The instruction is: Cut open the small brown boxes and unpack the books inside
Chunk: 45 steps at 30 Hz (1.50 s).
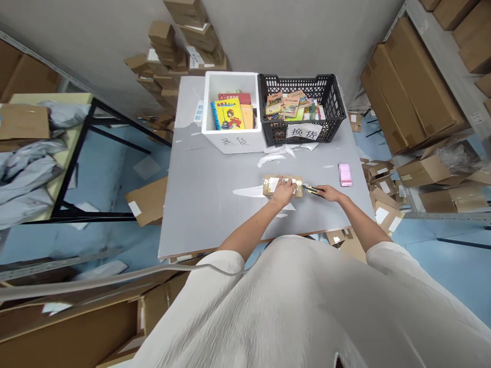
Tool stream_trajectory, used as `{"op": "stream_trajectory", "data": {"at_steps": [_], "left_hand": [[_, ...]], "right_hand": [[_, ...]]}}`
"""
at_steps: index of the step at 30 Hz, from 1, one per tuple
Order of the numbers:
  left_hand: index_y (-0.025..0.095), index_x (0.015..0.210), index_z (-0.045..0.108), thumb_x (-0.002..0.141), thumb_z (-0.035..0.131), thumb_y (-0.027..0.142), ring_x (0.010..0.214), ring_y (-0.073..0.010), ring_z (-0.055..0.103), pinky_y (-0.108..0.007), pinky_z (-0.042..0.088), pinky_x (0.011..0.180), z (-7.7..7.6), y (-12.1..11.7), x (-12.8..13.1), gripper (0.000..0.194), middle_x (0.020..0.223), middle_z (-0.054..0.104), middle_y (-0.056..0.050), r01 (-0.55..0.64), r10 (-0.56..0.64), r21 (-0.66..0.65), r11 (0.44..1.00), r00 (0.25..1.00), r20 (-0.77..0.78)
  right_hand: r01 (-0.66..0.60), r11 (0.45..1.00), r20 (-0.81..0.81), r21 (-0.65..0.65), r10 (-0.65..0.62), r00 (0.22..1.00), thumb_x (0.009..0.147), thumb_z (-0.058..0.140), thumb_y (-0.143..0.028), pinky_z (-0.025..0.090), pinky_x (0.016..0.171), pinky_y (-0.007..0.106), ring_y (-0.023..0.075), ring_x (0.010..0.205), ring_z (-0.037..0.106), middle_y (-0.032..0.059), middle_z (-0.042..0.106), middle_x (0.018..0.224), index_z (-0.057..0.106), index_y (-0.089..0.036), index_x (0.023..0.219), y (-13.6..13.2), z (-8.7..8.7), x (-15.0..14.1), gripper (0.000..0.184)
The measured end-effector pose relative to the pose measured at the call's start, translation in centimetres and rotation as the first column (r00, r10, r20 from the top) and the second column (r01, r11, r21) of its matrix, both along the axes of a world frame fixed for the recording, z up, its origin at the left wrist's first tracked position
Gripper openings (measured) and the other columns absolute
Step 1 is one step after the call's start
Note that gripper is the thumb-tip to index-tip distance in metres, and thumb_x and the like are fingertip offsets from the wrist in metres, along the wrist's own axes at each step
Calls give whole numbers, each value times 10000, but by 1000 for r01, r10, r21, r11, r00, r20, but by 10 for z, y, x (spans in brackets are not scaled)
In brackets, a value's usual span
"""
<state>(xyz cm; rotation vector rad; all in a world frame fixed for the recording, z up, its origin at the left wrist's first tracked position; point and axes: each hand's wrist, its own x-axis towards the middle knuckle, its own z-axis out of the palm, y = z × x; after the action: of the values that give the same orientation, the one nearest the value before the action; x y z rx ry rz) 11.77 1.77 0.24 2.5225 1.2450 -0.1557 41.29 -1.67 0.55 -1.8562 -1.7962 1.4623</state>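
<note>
A small taped cardboard box (267, 190) with a white label lies on the grey table (203, 204) in front of me. My left hand (284, 192) rests on top of the box, its fingers laid over the label. In my right hand (328, 193) is a black and yellow utility knife (312, 189), gripped at its handle. The knife's tip points left and meets the right end of the box; whether the blade cuts into the tape is too small to tell.
At the table's back stand a white foam bin (233, 140) and a black plastic crate (303, 132), both holding books. A pink phone-like object (345, 175) lies at right. Paper scraps (249, 191) lie around the box. Cardboard boxes (414, 87) crowd the right side.
</note>
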Motion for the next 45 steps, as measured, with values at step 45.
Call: {"op": "stream_trajectory", "data": {"at_steps": [45], "left_hand": [[212,1541,643,881,636,87,1446,-404,533,-573,370,1218,-1,27,2,671,1510,640,-208,-21,23,-16,1000,986,163]], "right_hand": [[-253,909,363,330,125,923,1114,631,-309,558,1064,410,299,1183,707,124,724,1266,693,-287,1630,-41,5,-18,521]]}}
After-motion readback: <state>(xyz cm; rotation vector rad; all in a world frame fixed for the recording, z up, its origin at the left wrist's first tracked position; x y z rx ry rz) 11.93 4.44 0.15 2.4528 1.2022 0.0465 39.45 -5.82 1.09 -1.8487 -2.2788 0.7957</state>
